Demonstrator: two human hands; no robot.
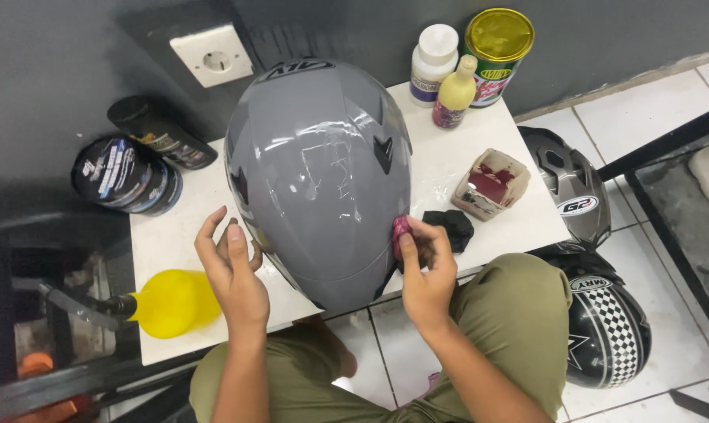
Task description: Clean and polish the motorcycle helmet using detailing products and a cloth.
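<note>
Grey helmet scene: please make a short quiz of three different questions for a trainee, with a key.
1. True or false: the right hand presses a small pink pad against the grey helmet.
2. Which thing lies nearest the left hand? A) yellow spray bottle B) gold-lidded can C) black cloth
3. Fill in: the helmet stands on a small ____ table.

Key: 1 true; 2 A; 3 white.

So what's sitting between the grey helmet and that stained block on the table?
In the head view, a crumpled black cloth lies between the grey helmet and the stained block, beside the right hand.
</note>
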